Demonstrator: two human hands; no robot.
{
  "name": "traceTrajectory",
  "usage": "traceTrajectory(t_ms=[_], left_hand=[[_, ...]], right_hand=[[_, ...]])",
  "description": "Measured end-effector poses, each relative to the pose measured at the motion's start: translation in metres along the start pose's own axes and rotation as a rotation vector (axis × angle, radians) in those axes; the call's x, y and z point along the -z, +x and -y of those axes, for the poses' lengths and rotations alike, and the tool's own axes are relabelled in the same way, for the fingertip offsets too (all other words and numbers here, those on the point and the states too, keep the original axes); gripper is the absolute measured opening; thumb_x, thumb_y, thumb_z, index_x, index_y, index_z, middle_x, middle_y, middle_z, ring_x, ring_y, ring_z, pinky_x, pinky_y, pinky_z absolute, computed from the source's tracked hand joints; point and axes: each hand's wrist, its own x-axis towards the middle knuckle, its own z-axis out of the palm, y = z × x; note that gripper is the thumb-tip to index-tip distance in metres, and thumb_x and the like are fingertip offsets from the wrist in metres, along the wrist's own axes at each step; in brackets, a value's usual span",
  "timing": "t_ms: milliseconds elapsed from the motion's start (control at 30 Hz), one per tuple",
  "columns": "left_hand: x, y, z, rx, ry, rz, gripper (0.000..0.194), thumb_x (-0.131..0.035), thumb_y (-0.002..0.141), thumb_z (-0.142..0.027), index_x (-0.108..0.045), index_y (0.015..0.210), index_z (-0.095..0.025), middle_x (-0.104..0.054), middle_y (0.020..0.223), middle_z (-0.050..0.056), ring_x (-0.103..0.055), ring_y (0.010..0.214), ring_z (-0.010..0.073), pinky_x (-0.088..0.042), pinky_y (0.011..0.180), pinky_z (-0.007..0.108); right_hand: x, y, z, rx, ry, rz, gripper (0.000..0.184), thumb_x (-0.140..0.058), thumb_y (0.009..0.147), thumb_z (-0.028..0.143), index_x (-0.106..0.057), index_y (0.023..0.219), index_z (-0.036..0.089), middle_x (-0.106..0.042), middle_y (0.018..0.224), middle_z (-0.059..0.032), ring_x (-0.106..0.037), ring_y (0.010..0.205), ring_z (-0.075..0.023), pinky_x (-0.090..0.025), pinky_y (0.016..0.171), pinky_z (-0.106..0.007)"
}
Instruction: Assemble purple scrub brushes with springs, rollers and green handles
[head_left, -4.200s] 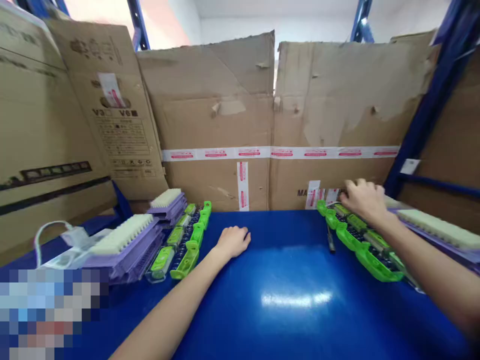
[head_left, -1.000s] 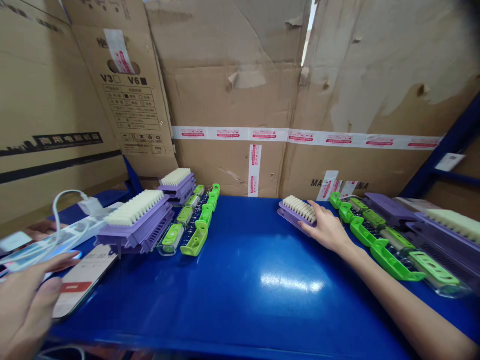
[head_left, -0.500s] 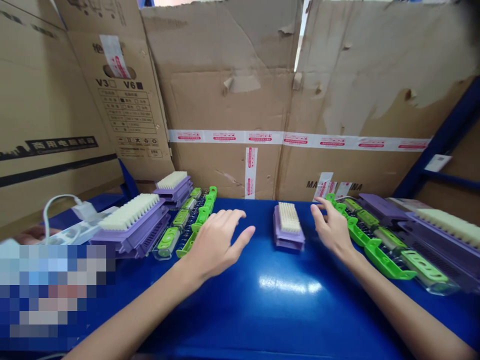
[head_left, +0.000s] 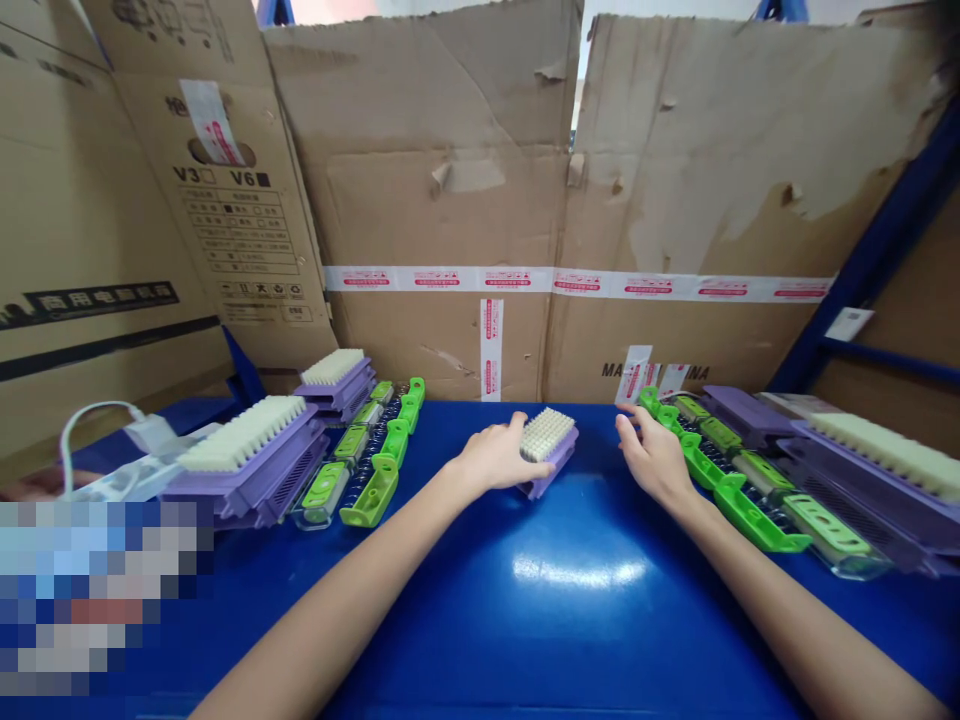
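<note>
Head view: left grip [head_left: 493, 456] clasps the bristled block [head_left: 550, 436] by its left side.

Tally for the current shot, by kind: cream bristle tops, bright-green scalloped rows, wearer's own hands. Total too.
Cream bristle tops: 4
Green scalloped rows: 2
Wearer's hands: 2
Total: 8

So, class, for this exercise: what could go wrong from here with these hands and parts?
The left grip has the cream-topped purple block from one side, without the other hand's support, so the block might swivel or slip. The right grip, holding nothing, is close beside the bright green strip and could knock it.
</note>
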Motion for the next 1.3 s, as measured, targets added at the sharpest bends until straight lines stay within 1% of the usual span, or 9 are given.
traceTrajectory(t_ms=[133, 233, 367, 500, 800, 933, 1033, 1200, 1300], left_hand=[[0.005, 0.009, 0.017, 0.063, 0.006, -0.045, 0.076, -0.053, 0.072, -0.058, -0.032, 0.134, -0.019, -0.058, 0.124, 0.015, -0.058, 0.109, 0.0308, -0.046, 0.083, 0.037], [-0.002, 0.008, 0.025, 0.061, 0.028, -0.122, 0.068, -0.049, 0.076, -0.060, -0.038, 0.129, -0.018, -0.058, 0.121, 0.015, -0.056, 0.110, 0.0324, -0.045, 0.086, 0.042], [-0.014, 0.005, 0.031, -0.007, 0.046, -0.190, 0.074, -0.052, 0.074, -0.063, -0.036, 0.131, -0.018, -0.058, 0.119, 0.015, -0.055, 0.109, 0.0334, -0.044, 0.087, 0.045], [-0.015, 0.006, 0.040, -0.044, 0.014, -0.154, 0.075, -0.057, 0.073, -0.057, -0.032, 0.134, -0.021, -0.054, 0.123, 0.013, -0.052, 0.113, 0.0318, -0.042, 0.090, 0.044], [-0.012, 0.008, 0.047, -0.024, -0.006, -0.153, 0.076, -0.060, 0.074, -0.054, -0.030, 0.137, -0.022, -0.047, 0.130, 0.013, -0.043, 0.121, 0.0331, -0.038, 0.095, 0.048], [-0.014, 0.006, 0.046, -0.020, -0.065, -0.162, 0.078, -0.061, 0.073, -0.054, -0.029, 0.137, -0.021, -0.047, 0.132, 0.014, -0.043, 0.123, 0.0332, -0.037, 0.097, 0.048], [-0.014, 0.006, 0.045, -0.009, -0.165, -0.172, 0.084, -0.066, 0.071, -0.050, -0.026, 0.138, -0.020, -0.045, 0.135, 0.015, -0.042, 0.126, 0.0314, -0.037, 0.100, 0.044], [-0.014, 0.007, 0.046, 0.003, -0.199, -0.179, 0.089, -0.069, 0.068, -0.048, -0.024, 0.139, -0.019, -0.043, 0.138, 0.016, -0.041, 0.128, 0.0314, -0.035, 0.102, 0.044], [-0.015, 0.007, 0.047, -0.011, -0.184, -0.179, 0.089, -0.068, 0.069, -0.049, -0.024, 0.140, -0.018, -0.042, 0.139, 0.016, -0.040, 0.129, 0.0311, -0.035, 0.103, 0.044]], right_hand=[[0.002, 0.003, -0.005, 0.002, -0.117, -0.026, 0.041, -0.036, 0.090, 0.041, -0.055, 0.119, 0.019, -0.069, 0.092, -0.0059, -0.064, 0.076, -0.0209, -0.046, 0.071, -0.032], [0.002, 0.006, -0.007, 0.022, -0.291, -0.034, 0.040, -0.037, 0.090, 0.037, -0.054, 0.121, 0.018, -0.068, 0.098, -0.0079, -0.063, 0.085, -0.0226, -0.045, 0.072, -0.032], [0.003, 0.013, -0.008, 0.054, -0.596, -0.018, 0.039, -0.037, 0.089, 0.032, -0.054, 0.120, 0.014, -0.064, 0.109, -0.0152, -0.057, 0.100, -0.0287, -0.043, 0.079, -0.039], [0.010, 0.030, -0.011, 0.023, -0.770, 0.013, 0.038, -0.035, 0.089, 0.032, -0.057, 0.113, 0.012, -0.062, 0.109, -0.0178, -0.053, 0.103, -0.0325, -0.040, 0.082, -0.046], [0.029, 0.094, -0.033, -0.136, -0.875, 0.225, 0.036, -0.042, 0.084, 0.030, -0.063, 0.108, 0.014, -0.057, 0.118, -0.0191, -0.044, 0.115, -0.0366, -0.032, 0.089, -0.059], [0.016, 0.096, -0.040, -0.160, -0.957, 0.240, 0.031, -0.045, 0.081, 0.023, -0.067, 0.101, 0.013, -0.058, 0.117, -0.0204, -0.039, 0.121, -0.0395, -0.017, 0.095, -0.068], [0.004, 0.091, -0.046, -0.135, -0.985, 0.252, 0.028, -0.047, 0.079, 0.017, -0.068, 0.096, 0.013, -0.061, 0.111, -0.0196, -0.038, 0.123, -0.0390, -0.005, 0.099, -0.068], [-0.005, 0.090, -0.054, -0.102, -1.001, 0.232, 0.029, -0.046, 0.077, 0.013, -0.068, 0.096, 0.014, -0.062, 0.108, -0.0177, -0.038, 0.123, -0.0367, -0.005, 0.099, -0.069], [-0.008, 0.093, -0.053, -0.060, -0.892, 0.226, 0.025, -0.049, 0.075, 0.015, -0.067, 0.092, 0.012, -0.062, 0.106, -0.0189, -0.038, 0.122, -0.0393, -0.004, 0.096, -0.073]])
